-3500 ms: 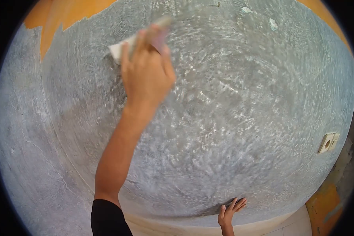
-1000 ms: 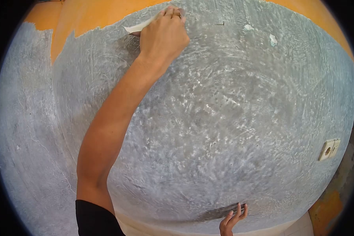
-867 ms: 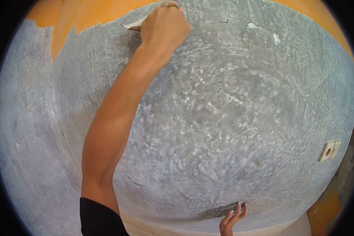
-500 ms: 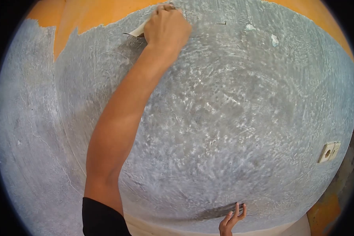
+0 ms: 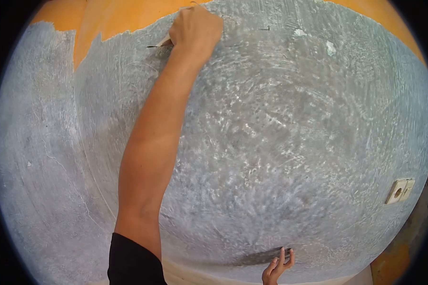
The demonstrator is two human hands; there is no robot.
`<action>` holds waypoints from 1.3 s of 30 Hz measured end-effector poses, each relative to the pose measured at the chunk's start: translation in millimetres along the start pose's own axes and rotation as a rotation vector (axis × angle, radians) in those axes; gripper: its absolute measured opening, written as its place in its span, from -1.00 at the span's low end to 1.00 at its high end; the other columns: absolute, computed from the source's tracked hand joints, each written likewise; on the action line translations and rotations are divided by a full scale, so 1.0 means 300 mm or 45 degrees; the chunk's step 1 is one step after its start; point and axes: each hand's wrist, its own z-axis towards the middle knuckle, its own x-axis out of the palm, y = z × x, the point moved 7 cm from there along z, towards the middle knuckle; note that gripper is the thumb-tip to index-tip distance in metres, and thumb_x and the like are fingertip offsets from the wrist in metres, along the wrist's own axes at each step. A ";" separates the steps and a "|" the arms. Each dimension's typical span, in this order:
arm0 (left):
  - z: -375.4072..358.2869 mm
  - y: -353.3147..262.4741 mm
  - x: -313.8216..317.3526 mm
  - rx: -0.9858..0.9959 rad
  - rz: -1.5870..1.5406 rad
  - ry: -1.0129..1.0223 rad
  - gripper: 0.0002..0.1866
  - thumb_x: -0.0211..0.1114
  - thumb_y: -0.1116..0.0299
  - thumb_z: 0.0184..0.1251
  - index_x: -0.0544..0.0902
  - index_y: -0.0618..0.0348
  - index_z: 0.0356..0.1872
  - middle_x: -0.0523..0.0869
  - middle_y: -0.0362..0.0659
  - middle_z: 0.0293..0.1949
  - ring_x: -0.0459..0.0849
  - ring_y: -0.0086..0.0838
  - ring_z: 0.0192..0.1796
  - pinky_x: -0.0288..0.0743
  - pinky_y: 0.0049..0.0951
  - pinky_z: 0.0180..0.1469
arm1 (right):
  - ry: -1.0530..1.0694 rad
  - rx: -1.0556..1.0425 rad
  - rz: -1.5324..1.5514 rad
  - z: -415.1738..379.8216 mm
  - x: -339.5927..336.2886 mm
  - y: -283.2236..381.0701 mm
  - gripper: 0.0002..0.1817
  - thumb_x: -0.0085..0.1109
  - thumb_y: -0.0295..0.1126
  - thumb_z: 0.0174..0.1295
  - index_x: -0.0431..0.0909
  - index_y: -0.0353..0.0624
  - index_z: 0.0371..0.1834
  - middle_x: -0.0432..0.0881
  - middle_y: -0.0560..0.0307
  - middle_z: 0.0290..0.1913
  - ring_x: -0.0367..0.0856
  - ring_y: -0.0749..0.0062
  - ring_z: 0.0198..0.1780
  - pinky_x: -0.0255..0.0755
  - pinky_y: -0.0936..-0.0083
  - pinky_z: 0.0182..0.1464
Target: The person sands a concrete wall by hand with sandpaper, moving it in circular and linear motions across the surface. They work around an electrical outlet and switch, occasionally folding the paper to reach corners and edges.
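My left hand [image 5: 196,29] is raised to the upper part of a rough grey wall [image 5: 271,142], its fingers closed in a fist against the surface. A thin pale sheet with a dark edge, which looks like sandpaper [image 5: 163,42], sticks out on the left side of this hand; the rest is hidden under the fist. Low on the wall, my right hand [image 5: 277,270] has its fingers apart and pointing up, near or touching the surface, with nothing seen in it. A dark shadow spreads to the left of its fingers.
Orange paint [image 5: 128,16] with a ragged edge borders the grey area above. A small nail [image 5: 268,29] and pale patches [image 5: 330,48] mark the upper right. A white wall socket [image 5: 396,192] sits at the right. A thin crack [image 5: 62,166] runs down the left.
My left hand has shifted slightly left along the wall, and the sheet's free end now lies flatter. The view has turned a little. My right hand stays low with fingers apart.
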 end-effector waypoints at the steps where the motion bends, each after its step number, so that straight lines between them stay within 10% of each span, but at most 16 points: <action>1: 0.000 0.010 0.003 -0.031 0.012 0.020 -0.55 -0.04 0.21 0.44 0.66 0.41 -0.04 0.68 0.28 0.00 0.64 0.16 0.09 0.50 0.00 0.16 | -0.018 -0.055 -0.028 -0.006 -0.001 -0.017 -0.44 0.03 -0.19 0.48 0.31 -0.12 0.50 0.01 -0.21 0.57 0.20 -0.06 0.43 0.11 0.04 0.38; 8: -0.013 -0.020 -0.032 0.033 0.086 0.211 -0.55 0.03 0.23 0.24 0.68 0.32 -0.01 0.70 0.24 0.02 0.65 0.12 0.11 0.50 -0.01 0.13 | -0.101 -0.161 0.138 0.004 -0.049 -0.036 -0.50 0.03 -0.28 0.47 0.39 -0.24 0.41 0.38 -0.25 0.37 0.30 -0.08 0.37 0.16 0.02 0.33; 12: 0.018 0.027 0.041 0.058 -0.017 -0.430 -0.66 0.10 0.31 0.25 0.74 0.40 -0.35 0.73 0.30 -0.17 0.71 0.20 -0.06 0.59 0.02 0.03 | -0.097 -0.204 0.197 0.027 -0.072 -0.002 -0.52 0.02 -0.29 0.48 0.40 -0.23 0.40 0.38 -0.23 0.38 0.34 -0.07 0.35 0.16 0.02 0.33; 15: 0.099 0.035 -0.012 -0.105 -0.019 -0.004 -0.65 0.08 0.30 0.27 0.74 0.37 -0.24 0.72 0.31 -0.14 0.71 0.17 0.00 0.57 0.01 0.08 | -0.079 -0.246 0.178 0.040 -0.098 -0.016 -0.53 0.02 -0.28 0.48 0.42 -0.22 0.39 0.39 -0.23 0.37 0.36 -0.07 0.34 0.19 0.02 0.31; 21: 0.123 0.182 0.060 -0.069 0.166 -0.169 -0.62 0.11 0.19 0.29 0.76 0.22 -0.12 0.73 0.27 -0.07 0.72 0.09 0.03 0.58 -0.05 0.10 | -0.119 -0.192 0.159 0.037 -0.086 0.018 -0.58 -0.03 -0.24 0.51 0.49 -0.20 0.32 0.45 -0.22 0.30 0.42 -0.09 0.28 0.24 0.03 0.29; 24: 0.068 0.140 -0.017 -0.138 0.078 0.180 -0.54 0.04 0.22 0.24 0.68 0.24 0.04 0.69 0.21 0.08 0.65 0.10 0.14 0.49 -0.03 0.15 | -0.089 -0.097 0.126 0.052 -0.099 0.048 -0.58 -0.09 -0.30 0.51 0.46 -0.26 0.32 0.38 -0.22 0.31 0.34 -0.09 0.32 0.19 0.04 0.32; 26: 0.053 0.162 0.003 -0.063 0.101 -0.051 -0.53 0.01 0.19 0.29 0.66 0.24 0.08 0.68 0.20 0.09 0.65 0.09 0.15 0.49 -0.04 0.16 | 0.070 0.142 0.181 0.012 -0.061 0.026 -0.55 -0.18 -0.41 0.50 0.35 -0.35 0.38 0.11 -0.25 0.45 0.07 -0.12 0.49 -0.01 0.00 0.44; 30: 0.092 0.257 -0.025 -0.176 0.016 0.184 -0.48 -0.08 0.15 0.43 0.57 0.31 0.18 0.66 0.17 0.13 0.62 0.08 0.20 0.45 -0.02 0.22 | -0.025 0.105 0.107 0.000 -0.040 0.081 -0.56 -0.16 -0.44 0.48 0.36 -0.32 0.37 0.19 -0.23 0.41 0.13 -0.10 0.45 0.05 0.02 0.40; 33: 0.084 0.273 -0.019 0.191 0.253 -0.194 -0.47 -0.16 0.13 0.50 0.52 0.33 0.22 0.64 0.16 0.17 0.60 0.08 0.22 0.43 0.00 0.24 | -0.152 0.213 0.103 -0.034 -0.006 0.155 -0.57 -0.16 -0.47 0.45 0.37 -0.30 0.35 0.19 -0.21 0.39 0.14 -0.09 0.41 0.04 0.00 0.37; 36: 0.098 0.327 -0.054 0.022 0.103 0.254 -0.47 -0.15 0.16 0.50 0.48 0.33 0.27 0.62 0.16 0.19 0.58 0.07 0.24 0.37 0.00 0.30 | -0.193 0.262 0.157 -0.059 0.061 0.231 -0.62 -0.15 -0.47 0.47 0.40 -0.30 0.30 0.21 -0.21 0.37 0.18 -0.07 0.40 0.07 0.04 0.37; 39: 0.109 0.415 0.064 0.382 0.170 -0.496 -0.55 0.03 0.28 0.32 0.63 0.32 0.12 0.67 0.07 0.15 0.63 -0.09 0.20 0.22 -0.02 0.39 | -0.234 0.231 0.202 -0.105 0.124 0.339 -0.64 -0.14 -0.47 0.48 0.42 -0.31 0.26 0.24 -0.20 0.34 0.21 -0.06 0.38 0.08 0.06 0.38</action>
